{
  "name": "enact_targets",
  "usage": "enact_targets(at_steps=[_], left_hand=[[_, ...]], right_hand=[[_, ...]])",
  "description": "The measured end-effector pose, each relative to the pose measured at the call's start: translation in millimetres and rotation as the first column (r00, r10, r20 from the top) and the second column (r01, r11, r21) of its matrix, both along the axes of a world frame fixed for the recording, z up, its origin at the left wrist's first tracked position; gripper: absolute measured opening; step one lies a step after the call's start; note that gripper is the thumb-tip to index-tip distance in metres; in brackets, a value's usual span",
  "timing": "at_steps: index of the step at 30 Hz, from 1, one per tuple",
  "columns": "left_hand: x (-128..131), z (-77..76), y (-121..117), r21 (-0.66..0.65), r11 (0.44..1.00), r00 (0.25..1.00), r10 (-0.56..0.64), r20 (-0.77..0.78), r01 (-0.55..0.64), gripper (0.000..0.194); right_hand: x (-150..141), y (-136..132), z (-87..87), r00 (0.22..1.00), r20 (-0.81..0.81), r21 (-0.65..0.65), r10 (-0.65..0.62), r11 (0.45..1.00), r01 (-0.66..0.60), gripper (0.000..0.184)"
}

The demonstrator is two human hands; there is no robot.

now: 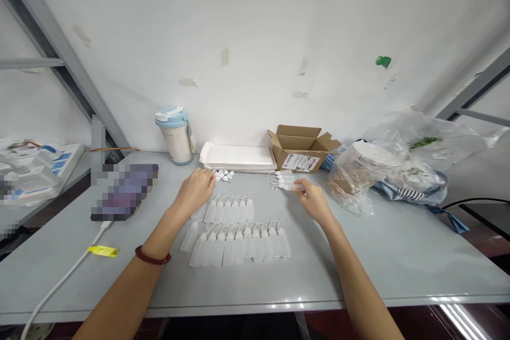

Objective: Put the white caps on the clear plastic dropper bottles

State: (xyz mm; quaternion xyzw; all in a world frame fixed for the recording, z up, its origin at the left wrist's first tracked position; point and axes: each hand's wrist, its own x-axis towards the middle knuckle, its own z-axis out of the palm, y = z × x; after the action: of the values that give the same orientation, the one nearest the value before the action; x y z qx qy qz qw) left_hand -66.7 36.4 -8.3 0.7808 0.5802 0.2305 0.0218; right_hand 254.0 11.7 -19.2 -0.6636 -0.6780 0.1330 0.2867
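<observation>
Two rows of small translucent plastic squeeze bottles [235, 241] lie side by side on the grey table [255, 281], each with a thin curved tip. My left hand [195, 189] hovers at the far end of the rows, its fingers curled and close to a small pile of white caps [222, 174]. Whether it holds anything is hidden. My right hand [313, 200] pinches the end of a small translucent bottle [287, 184], with a few similar bottles [282, 175] beside it.
A blurred phone [124, 192] on a white cable [67, 271] lies left. Behind stand a blue-lidded tumbler [176, 138], a stack of white sheets [238, 157] and an open cardboard box [302, 150]. Plastic bags [414, 141] and blue cloth [414, 196] are heaped right.
</observation>
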Motion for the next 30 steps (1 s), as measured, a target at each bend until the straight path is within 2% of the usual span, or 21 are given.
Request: enact_targets(at_steps=[2, 4, 9, 16, 23, 30], left_hand=[[-5.6, -3.6, 2.8, 0.019, 1.0, 0.995, 0.012, -0.099, -0.01, 0.026], [-7.9, -6.7, 4.4, 0.003, 1.0, 0.992, 0.015, -0.129, -0.015, 0.026], [-9.4, -11.4, 7.4, -0.068, 0.997, 0.994, 0.022, -0.11, -0.03, 0.026], [-13.5, -12.0, 9.1, -0.077, 0.997, 0.996, 0.011, -0.091, -0.018, 0.029], [-11.3, -14.9, 6.9, -0.104, 0.994, 0.986, 0.003, -0.169, -0.021, 0.032], [-9.3, -16.4, 8.8, -0.115, 0.993, 0.987, 0.016, -0.161, -0.035, 0.033]], right_hand=[[3.6, 3.0, -1.3, 1.0, 0.023, -0.022, -0.018, 1.0, 0.019, 0.027], [4.9, 5.2, -3.0, 1.0, 0.022, -0.049, -0.007, 0.999, 0.008, 0.027], [6.0, 7.1, -9.9, 0.994, 0.113, -0.067, 0.012, 0.998, -0.004, 0.026], [7.9, 8.0, -12.3, 0.965, 0.261, -0.045, -0.012, 0.999, 0.024, 0.023], [3.3, 6.9, -11.7, 0.955, 0.296, -0.032, -0.02, 0.999, 0.031, 0.023], [5.9, 8.8, -11.6, 0.962, 0.274, -0.022, 0.011, 1.0, -0.006, 0.019]])
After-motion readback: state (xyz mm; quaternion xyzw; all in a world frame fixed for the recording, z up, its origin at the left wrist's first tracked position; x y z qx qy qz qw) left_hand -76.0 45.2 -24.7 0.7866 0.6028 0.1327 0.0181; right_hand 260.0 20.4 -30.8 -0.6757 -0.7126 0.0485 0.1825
